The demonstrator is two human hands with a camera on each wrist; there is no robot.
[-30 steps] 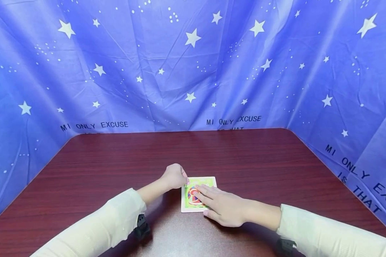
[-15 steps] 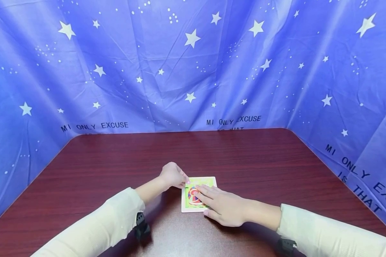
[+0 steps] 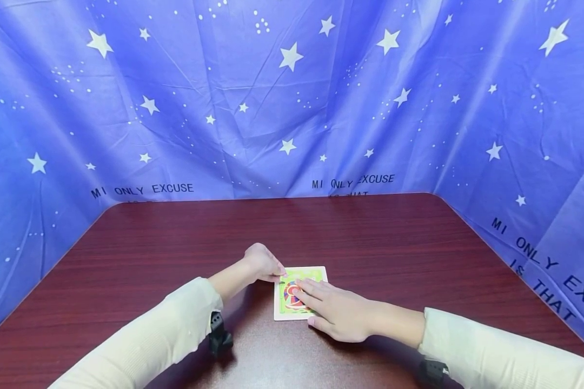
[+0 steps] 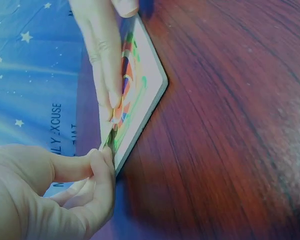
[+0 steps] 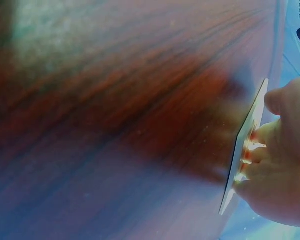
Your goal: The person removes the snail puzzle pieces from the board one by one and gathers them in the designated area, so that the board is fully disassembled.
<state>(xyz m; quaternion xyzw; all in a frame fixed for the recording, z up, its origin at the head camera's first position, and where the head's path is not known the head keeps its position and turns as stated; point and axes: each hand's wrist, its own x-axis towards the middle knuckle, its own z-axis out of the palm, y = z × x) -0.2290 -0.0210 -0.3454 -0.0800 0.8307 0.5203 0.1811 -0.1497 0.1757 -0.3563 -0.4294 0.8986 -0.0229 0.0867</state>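
A thin square picture puzzle [image 3: 289, 310] with a white border lies flat on the table, its green face showing a colourful round, snail-like figure. At its far left corner, my left hand [image 3: 264, 263] pinches a thin green puzzle piece [image 4: 108, 142] between thumb and fingers. A small dark gap shows beside this piece in the left wrist view; the fingertips hide most of it. My right hand [image 3: 345, 315] lies across the right part of the puzzle with fingers extended, pressing on its face and covering some of the picture. In the right wrist view the puzzle appears nearly edge-on.
The dark red wood-grain table [image 3: 175, 232] extends around the puzzle on every side. Blue cloth [image 3: 253, 108] with white stars hangs behind it and along both sides. Black straps [image 3: 219, 332] sit at the cuffs of both pale sleeves.
My left hand has tilted and risen slightly at the puzzle's corner, its fingers straighter than before. A small dark gap has come into view there. The right hand stays in place.
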